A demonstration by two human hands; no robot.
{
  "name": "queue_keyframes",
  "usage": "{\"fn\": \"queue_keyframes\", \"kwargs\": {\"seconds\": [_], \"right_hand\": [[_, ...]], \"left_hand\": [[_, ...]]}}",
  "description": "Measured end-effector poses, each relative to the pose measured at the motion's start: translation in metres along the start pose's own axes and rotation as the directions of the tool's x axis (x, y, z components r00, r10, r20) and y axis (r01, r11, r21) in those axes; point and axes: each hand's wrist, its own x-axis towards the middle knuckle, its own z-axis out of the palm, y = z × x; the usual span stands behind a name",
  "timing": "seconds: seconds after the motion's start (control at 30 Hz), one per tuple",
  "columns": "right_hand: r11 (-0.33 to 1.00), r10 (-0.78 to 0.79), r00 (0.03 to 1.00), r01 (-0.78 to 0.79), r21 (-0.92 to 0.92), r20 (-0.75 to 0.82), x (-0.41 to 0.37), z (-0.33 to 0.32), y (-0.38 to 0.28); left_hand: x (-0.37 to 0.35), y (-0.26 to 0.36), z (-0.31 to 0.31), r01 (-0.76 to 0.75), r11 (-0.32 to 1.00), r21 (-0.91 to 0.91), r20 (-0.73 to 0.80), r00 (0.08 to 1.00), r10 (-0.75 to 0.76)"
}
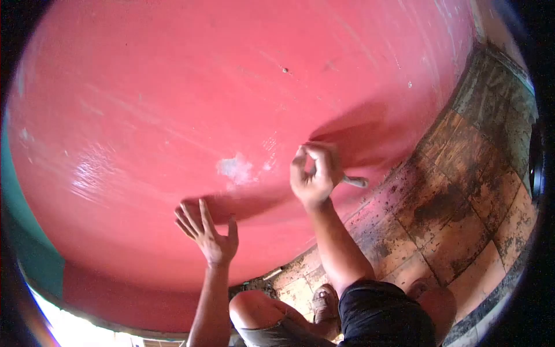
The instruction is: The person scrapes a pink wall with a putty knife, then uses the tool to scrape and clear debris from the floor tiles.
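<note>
My left hand is held against the pink-red wall, its fingers spread and thumb apart, holding nothing. Up and to the right, my right hand is curled close to the wall around a slim tool. Only the tool's rounded greyish end sticks out beyond the little-finger side; the rest is hidden by the hand, so its kind cannot be made out. Between the two hands, a pale rough patch marks the wall, with light scratches beside it.
A small dark hole or nail shows higher on the wall. Stained orange floor tiles run along its base at the right. My bent knee and sandalled foot are close below. A green painted section lies at the left.
</note>
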Motion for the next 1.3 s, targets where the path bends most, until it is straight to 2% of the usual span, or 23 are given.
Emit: {"fn": "queue_keyframes", "kwargs": {"seconds": [0.03, 0.07, 0.17, 0.23, 0.3, 0.37, 0.43, 0.47, 0.5, 0.53, 0.6, 0.63, 0.67, 0.77, 0.83, 0.9, 0.97, 1.07, 1.17, 1.27, 1.3], "right_hand": [[0.999, 0.036, 0.999, -0.036, -0.013, -0.011, 0.001, 0.002, 0.005], [0.999, -0.021, 1.0, 0.021, -0.03, 0.001, 0.005, 0.001, 0.011], [0.912, 0.309, 0.951, -0.294, 0.287, -0.009, -0.014, -0.001, 0.023], [0.908, 0.228, 0.974, -0.208, 0.363, -0.012, -0.02, -0.006, 0.03], [0.917, 0.211, 0.975, -0.224, 0.329, 0.073, -0.014, -0.015, 0.028], [0.849, 0.291, 0.94, -0.339, 0.405, 0.177, -0.019, -0.027, 0.039], [0.704, 0.424, 0.883, -0.462, 0.539, 0.202, -0.032, -0.05, 0.056], [0.706, 0.408, 0.882, -0.469, 0.53, 0.238, -0.044, -0.073, 0.087], [0.824, 0.509, 0.848, -0.53, 0.201, 0.146, -0.049, -0.096, 0.1], [0.839, 0.524, 0.838, -0.475, -0.265, 0.155, -0.049, -0.124, 0.109], [0.736, 0.475, 0.82, -0.17, -0.655, 0.32, -0.056, -0.178, 0.113], [0.61, 0.644, 0.628, -0.075, -0.789, 0.438, -0.053, -0.195, 0.098], [0.482, 0.792, 0.393, 0.068, -0.873, 0.468, -0.05, -0.206, 0.08], [0.531, 0.796, 0.087, 0.376, -0.759, 0.6, -0.116, -0.253, 0.119], [0.478, 0.625, 0.229, 0.645, -0.597, 0.747, -0.148, -0.265, 0.106], [0.423, 0.543, 0.239, 0.751, -0.508, 0.805, -0.168, -0.278, 0.111], [0.452, 0.593, 0.178, 0.733, -0.508, 0.785, -0.181, -0.292, 0.131], [0.512, 0.527, 0.103, 0.753, -0.412, 0.844, -0.169, -0.296, 0.132], [0.474, 0.495, -0.009, 0.841, -0.261, 0.869, -0.15, -0.289, 0.127], [0.597, 0.694, -0.282, 0.74, -0.31, 0.663, -0.094, -0.24, 0.094], [0.631, 0.713, -0.316, 0.677, -0.378, 0.625, -0.082, -0.237, 0.106]], "left_hand": [[-0.015, 0.002, 0.009, 0.016, 1.0, -0.015, -0.006, 1.0, -0.016], [-0.028, 0.009, 0.019, 0.023, 0.999, -0.039, -0.008, 1.0, -0.024], [-0.053, 0.01, 0.054, -0.02, 0.999, -0.033, -0.051, 0.999, 0.018], [-0.055, 0.006, 0.072, -0.036, 0.999, -0.008, -0.1, 0.994, 0.035], [-0.056, 0.016, 0.079, -0.016, 0.997, -0.077, -0.158, 0.987, 0.003], [-0.053, 0.019, 0.079, 0.009, 0.991, -0.132, -0.194, 0.98, -0.035], [-0.055, 0.019, 0.085, 0.012, 0.986, -0.166, -0.233, 0.971, -0.051], [-0.054, 0.02, 0.084, 0.012, 0.984, -0.175, -0.247, 0.967, -0.056], [-0.052, 0.022, 0.084, 0.012, 0.983, -0.184, -0.262, 0.963, -0.061], [-0.051, 0.022, 0.085, 0.015, 0.977, -0.214, -0.288, 0.954, -0.078], [-0.05, 0.022, 0.083, 0.029, 0.969, -0.244, -0.277, 0.956, -0.098], [-0.051, 0.022, 0.082, 0.036, 0.966, -0.257, -0.269, 0.957, -0.107], [-0.051, 0.022, 0.081, 0.028, 0.953, -0.302, -0.274, 0.955, -0.115], [-0.052, 0.02, 0.073, 0.008, 0.915, -0.404, -0.233, 0.966, -0.111], [-0.053, 0.018, 0.068, -0.002, 0.9, -0.435, -0.205, 0.974, -0.097], [-0.053, 0.017, 0.062, -0.012, 0.886, -0.464, -0.178, 0.981, -0.08], [-0.053, 0.016, 0.054, -0.014, 0.871, -0.492, -0.146, 0.987, -0.066], [-0.055, 0.013, 0.044, -0.014, 0.837, -0.547, -0.097, 0.994, -0.047], [-0.054, 0.01, 0.028, 0.0, 0.815, -0.58, -0.071, 0.996, -0.051], [-0.051, 0.007, 0.017, -0.029, 0.781, -0.624, -0.147, 0.986, -0.081], [-0.05, 0.006, 0.013, -0.033, 0.782, -0.622, -0.176, 0.979, -0.098]]}}
